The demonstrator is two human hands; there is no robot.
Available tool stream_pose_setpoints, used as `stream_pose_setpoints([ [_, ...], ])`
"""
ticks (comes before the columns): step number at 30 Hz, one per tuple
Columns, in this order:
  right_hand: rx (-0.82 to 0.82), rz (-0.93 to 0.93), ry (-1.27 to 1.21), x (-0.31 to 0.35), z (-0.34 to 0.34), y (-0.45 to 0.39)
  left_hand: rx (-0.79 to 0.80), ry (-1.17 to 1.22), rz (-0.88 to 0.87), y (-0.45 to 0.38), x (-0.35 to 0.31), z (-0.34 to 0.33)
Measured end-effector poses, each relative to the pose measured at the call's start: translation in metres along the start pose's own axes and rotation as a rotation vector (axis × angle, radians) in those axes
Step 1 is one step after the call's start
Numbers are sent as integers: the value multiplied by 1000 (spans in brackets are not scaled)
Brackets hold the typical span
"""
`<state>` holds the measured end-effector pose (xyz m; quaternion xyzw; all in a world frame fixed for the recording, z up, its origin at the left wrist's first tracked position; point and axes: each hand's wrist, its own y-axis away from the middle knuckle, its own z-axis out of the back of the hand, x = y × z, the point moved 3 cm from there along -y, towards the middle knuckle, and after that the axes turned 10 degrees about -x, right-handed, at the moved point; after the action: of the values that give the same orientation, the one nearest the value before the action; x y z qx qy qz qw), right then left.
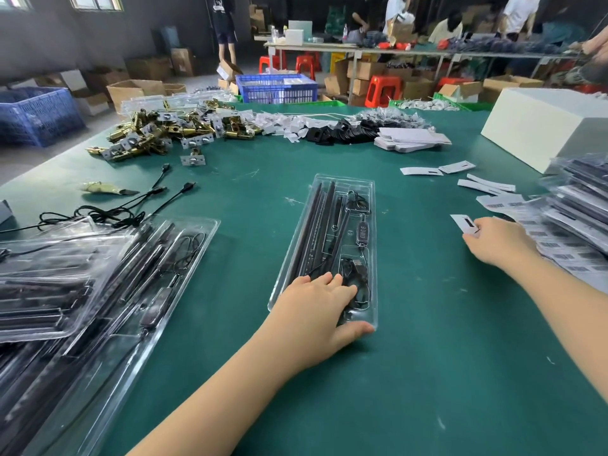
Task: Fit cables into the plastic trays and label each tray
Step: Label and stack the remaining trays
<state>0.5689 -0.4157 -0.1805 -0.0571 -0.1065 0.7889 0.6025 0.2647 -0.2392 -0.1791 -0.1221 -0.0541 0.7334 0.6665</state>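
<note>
While the left hand point(320, 299) is lying flat, fingers straight, on the near end of the clear tray point(332, 241) mid-surface point(427, 357), cables point(357, 284) sitting inside, the right hand point(496, 243) is pinching a white label point(464, 223) beside the label pile point(566, 245).

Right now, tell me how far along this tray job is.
Done: the tray in the middle already holds its black strips and cable. In hand: the left hand rests on the tray's near end while the right hand pinches a label beside the label pile. Left: that label is not yet on the tray.
</note>
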Motion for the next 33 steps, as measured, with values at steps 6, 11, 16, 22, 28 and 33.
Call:
stream_pose_setpoints([
  [6, 110, -107, 206, 4, -1, -5, 29, -68, 16, -4, -6, 1],
  [11, 178, -138, -28, 10, 3, -14, -93, -181, -39, -1, -12, -2],
  [16, -66, 57, -295, 20, 30, 14, -51, -243, -63, -1, -13, -5],
  [22, 91, -183, -1147, 58, 44, 78, 2, -274, -24, 0, -18, -11],
  [28, 231, -495, -1593, 88, 31, 132, -28, -208, 6, -1, -16, -15],
  [33, 319, -298, -1382, 82, 23, 151, -33, -175, -8, 0, -11, -16],
])
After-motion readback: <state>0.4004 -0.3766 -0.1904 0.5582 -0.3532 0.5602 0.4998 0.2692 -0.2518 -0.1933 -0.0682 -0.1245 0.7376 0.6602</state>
